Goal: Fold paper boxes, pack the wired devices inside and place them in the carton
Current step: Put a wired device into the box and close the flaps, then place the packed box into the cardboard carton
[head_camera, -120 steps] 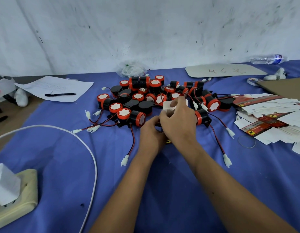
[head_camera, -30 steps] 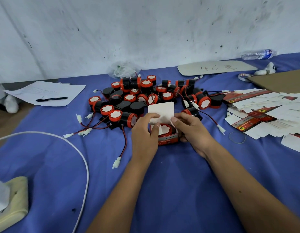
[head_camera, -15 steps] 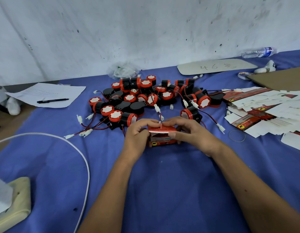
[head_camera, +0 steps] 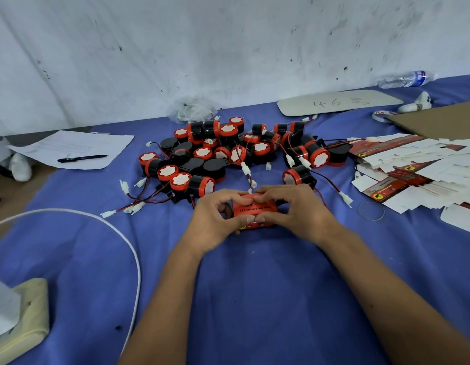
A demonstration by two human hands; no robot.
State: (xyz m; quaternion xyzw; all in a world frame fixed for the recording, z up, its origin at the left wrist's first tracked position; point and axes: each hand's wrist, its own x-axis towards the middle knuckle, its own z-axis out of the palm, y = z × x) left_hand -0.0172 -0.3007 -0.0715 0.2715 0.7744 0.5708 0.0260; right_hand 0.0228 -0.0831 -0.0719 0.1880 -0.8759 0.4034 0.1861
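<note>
A blue cloth (head_camera: 255, 299) covers the table; behind the red box (head_camera: 255, 212) lies the heap of red-and-black wired devices (head_camera: 228, 154); right of the box, a pile of flat box blanks (head_camera: 413, 175); the left hand (head_camera: 215, 219) and right hand (head_camera: 294, 209) pinch the box between thumbs and curled fingers, its lid seemingly closed.

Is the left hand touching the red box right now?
Touching. The head view shows the left hand curled round the red box, its thumb on the front face.
</note>
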